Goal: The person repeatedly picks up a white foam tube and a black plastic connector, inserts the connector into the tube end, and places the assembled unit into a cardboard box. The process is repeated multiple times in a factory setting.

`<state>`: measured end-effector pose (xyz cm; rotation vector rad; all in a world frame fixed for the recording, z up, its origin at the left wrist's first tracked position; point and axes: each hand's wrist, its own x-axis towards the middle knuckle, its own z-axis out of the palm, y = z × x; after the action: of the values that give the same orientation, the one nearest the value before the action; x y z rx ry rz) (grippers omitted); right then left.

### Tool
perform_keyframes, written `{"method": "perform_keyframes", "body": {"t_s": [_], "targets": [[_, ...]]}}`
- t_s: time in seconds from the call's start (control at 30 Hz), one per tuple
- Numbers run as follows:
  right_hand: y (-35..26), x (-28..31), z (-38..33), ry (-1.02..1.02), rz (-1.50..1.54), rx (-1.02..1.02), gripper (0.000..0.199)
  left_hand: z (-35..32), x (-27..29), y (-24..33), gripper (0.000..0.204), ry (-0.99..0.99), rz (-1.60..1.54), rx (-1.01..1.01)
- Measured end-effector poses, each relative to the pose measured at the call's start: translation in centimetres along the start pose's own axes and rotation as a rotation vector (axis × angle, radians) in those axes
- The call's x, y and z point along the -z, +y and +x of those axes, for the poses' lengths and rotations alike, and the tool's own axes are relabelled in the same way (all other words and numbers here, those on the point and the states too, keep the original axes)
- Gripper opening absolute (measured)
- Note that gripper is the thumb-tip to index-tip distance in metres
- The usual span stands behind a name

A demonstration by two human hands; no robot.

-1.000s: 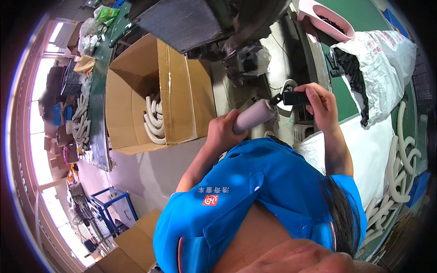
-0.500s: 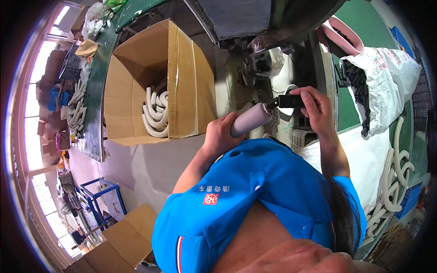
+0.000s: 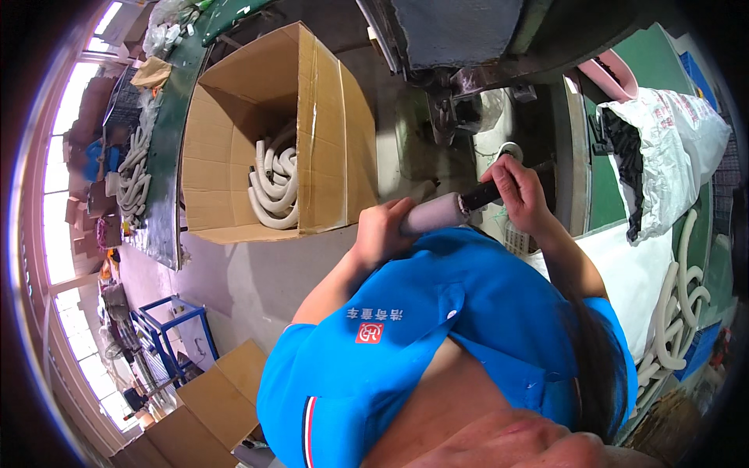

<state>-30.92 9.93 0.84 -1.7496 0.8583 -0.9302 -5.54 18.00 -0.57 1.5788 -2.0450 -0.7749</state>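
Note:
In front of my chest, my left hand (image 3: 381, 229) is wrapped round a thick pale grey foam-like tube (image 3: 437, 212). The tube slants up to the right, and its far end has a ragged rim. With thumb and fingers, my right hand (image 3: 518, 192) grips a black plastic piece (image 3: 481, 194). That piece is lined up with the tube and meets its ragged end. How deep it sits inside is hidden. A white sack (image 3: 672, 140) beyond my right hand spills similar-looking black pieces (image 3: 624, 152).
An opened cardboard box (image 3: 335, 148) holding curved pale tubes (image 3: 273, 195) stands left. Dark machinery (image 3: 460, 35) overhangs ahead. On the right green table (image 3: 605, 199) are a pink bin (image 3: 624, 82) and more pale tubes (image 3: 671, 320). A blue metal frame (image 3: 175, 331) stands behind left.
My right hand has moved slightly left and lower, bringing the black piece up against the tube's end. The tube lies a little flatter. My left hand keeps its hold.

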Motion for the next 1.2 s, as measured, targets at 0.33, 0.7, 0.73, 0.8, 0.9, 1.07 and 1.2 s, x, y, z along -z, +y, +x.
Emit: {"method": "perform_keyframes", "body": {"t_s": [0.33,0.7,0.73,0.8,0.9,1.07,1.2], "targets": [[5.5,-1.1,3.5,0.163,0.149,-0.262,0.031,3.5,0.8,-2.4,0.031,0.127,0.262,-0.048],[9.0,-0.3,14.1,0.204,-0.483,-0.016,0.041,9.4,4.7,-4.2,0.049,0.053,0.281,0.116],[8.4,-0.3,14.1,0.187,-0.461,-0.029,0.044,9.6,4.8,-4.2,0.047,0.053,0.28,0.121],[7.3,-0.9,14.4,0.215,-0.419,-0.181,0.045,9.8,4.9,-4.5,0.044,0.052,0.28,0.133],[7.3,-1.5,14.1,0.323,-0.337,-0.185,0.039,10.3,4.6,-6.0,0.053,0.003,0.233,0.147],[12.9,1.1,15.0,0.05,-0.097,-0.257,0.034,11.7,4.5,-7.5,0.05,-0.266,0.179,0.255],[15.8,2.3,16.0,0.223,0.217,-0.686,0.034,10.5,4.6,-6.9,0.049,-0.145,0.203,0.23]]}}
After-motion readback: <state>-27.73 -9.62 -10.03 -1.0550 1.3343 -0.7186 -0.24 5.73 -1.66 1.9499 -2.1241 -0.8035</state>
